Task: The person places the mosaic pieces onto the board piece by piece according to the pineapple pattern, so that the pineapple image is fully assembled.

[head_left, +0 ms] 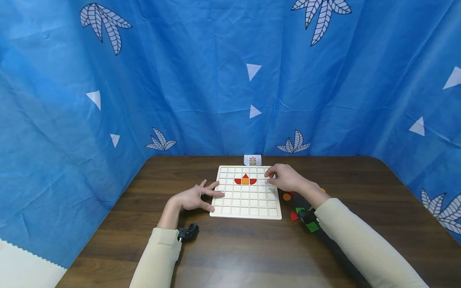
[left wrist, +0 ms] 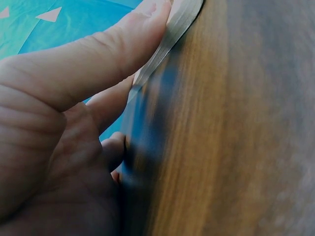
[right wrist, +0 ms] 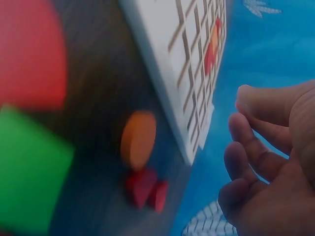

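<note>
Left hand (head_left: 192,198): my fingers spread apart, touching the left edge of the white grid board (head_left: 245,202). Right hand (head_left: 286,178): my fingers loosely bent, tips close together, over the board's right side. Orange square (head_left: 245,181) left of those tips; orange disc (head_left: 286,197) nearer me.

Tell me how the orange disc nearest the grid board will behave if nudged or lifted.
The orange disc looks stiff, given its visible thickness. Lying flat on the wood-grain table, it would probably slide rather than roll. It's likely light, being small beside the grid board.
</note>
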`<action>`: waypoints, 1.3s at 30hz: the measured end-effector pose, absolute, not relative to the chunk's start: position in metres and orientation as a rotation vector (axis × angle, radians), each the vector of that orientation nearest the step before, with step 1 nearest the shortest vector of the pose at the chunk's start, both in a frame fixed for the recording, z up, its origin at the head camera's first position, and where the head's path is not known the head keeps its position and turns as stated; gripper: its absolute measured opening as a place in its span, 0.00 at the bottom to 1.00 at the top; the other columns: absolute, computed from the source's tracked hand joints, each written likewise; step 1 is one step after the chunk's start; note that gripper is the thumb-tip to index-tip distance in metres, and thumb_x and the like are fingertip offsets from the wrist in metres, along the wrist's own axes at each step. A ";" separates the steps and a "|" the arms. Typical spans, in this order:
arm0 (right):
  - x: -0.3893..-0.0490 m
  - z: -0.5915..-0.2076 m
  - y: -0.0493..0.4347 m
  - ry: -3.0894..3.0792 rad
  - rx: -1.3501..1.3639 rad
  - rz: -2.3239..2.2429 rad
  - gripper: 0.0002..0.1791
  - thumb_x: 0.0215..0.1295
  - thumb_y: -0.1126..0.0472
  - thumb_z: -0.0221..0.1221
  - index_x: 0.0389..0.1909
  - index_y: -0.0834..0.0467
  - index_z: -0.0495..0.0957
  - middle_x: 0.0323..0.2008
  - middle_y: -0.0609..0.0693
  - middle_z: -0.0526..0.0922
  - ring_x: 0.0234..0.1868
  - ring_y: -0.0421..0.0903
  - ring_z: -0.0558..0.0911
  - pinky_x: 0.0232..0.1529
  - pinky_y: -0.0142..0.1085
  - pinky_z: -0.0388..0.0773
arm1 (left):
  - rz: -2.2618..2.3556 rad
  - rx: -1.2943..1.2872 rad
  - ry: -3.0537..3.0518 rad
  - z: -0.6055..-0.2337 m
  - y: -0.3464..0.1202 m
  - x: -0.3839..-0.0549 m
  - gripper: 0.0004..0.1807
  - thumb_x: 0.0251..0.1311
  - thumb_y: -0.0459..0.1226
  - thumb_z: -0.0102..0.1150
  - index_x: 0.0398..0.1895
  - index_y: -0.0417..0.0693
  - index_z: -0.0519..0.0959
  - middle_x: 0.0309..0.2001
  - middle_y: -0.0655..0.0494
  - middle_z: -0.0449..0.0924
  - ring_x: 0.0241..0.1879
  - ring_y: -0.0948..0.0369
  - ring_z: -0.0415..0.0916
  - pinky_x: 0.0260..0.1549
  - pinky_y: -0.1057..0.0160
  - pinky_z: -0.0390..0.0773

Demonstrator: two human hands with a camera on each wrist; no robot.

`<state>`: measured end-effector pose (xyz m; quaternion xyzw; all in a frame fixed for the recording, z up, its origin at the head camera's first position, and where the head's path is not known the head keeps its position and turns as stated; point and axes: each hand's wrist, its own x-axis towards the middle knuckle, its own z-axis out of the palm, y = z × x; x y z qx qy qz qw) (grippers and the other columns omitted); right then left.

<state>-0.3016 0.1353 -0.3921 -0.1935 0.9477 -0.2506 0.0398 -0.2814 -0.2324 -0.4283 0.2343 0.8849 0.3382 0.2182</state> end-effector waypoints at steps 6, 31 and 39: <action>-0.305 -0.392 0.161 2.911 -0.503 -0.756 0.12 0.69 0.63 0.64 0.50 0.62 0.85 0.39 0.53 0.86 0.36 0.47 0.78 0.39 0.38 0.80 | 0.930 0.635 2.451 -0.431 -0.235 -0.281 0.31 0.57 0.44 0.75 0.66 0.69 0.80 0.84 0.62 0.49 0.83 0.42 0.24 0.73 0.24 0.31; -0.318 -0.407 0.191 2.906 -0.440 -0.614 0.16 0.59 0.72 0.65 0.50 0.63 0.83 0.45 0.59 0.85 0.46 0.55 0.79 0.59 0.53 0.79 | 0.927 0.696 2.461 -0.433 -0.233 -0.284 0.30 0.57 0.43 0.75 0.65 0.67 0.81 0.83 0.58 0.50 0.83 0.40 0.24 0.74 0.27 0.29; -0.318 -0.409 0.192 2.902 -0.389 -0.572 0.14 0.64 0.64 0.68 0.48 0.64 0.84 0.44 0.58 0.85 0.43 0.52 0.79 0.55 0.51 0.81 | 0.929 0.688 2.455 -0.430 -0.233 -0.282 0.31 0.57 0.43 0.75 0.66 0.67 0.80 0.83 0.57 0.50 0.83 0.40 0.23 0.74 0.27 0.28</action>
